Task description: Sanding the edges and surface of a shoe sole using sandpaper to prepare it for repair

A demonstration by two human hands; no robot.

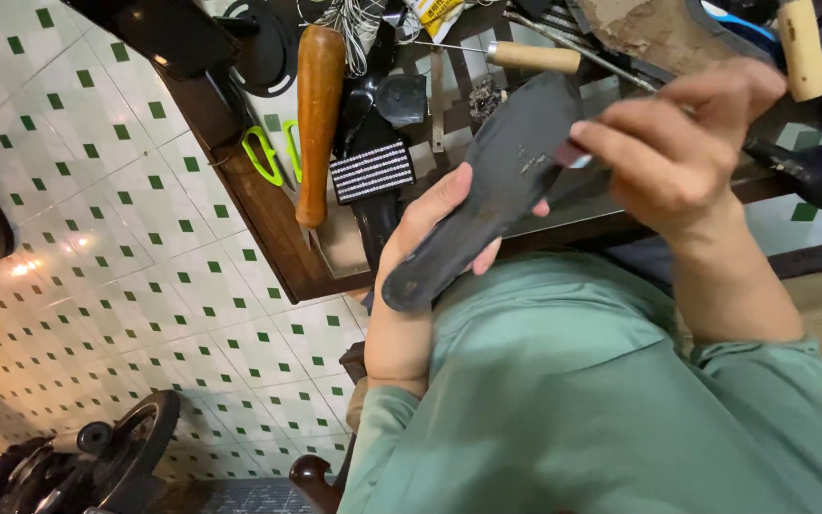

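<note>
- Floor tiles (116, 238), white with little green squares, fill the left of the frame, so the view's pretty tilted.
- Wooden surface (268, 228) across the top is cluttered: a long wooden handle (319, 119), green scissors (271, 152).
- Dark shoe sole (497, 195) sits mid-frame, left hand (420, 247) wrapped around its lower half, fingers clamped on it.
- Right hand (677, 143), upper right, pinches a small tool (573, 154) against the sole, fingers together. Looks like scraping or trimming; next stroke probably needs a steady grip.
</note>
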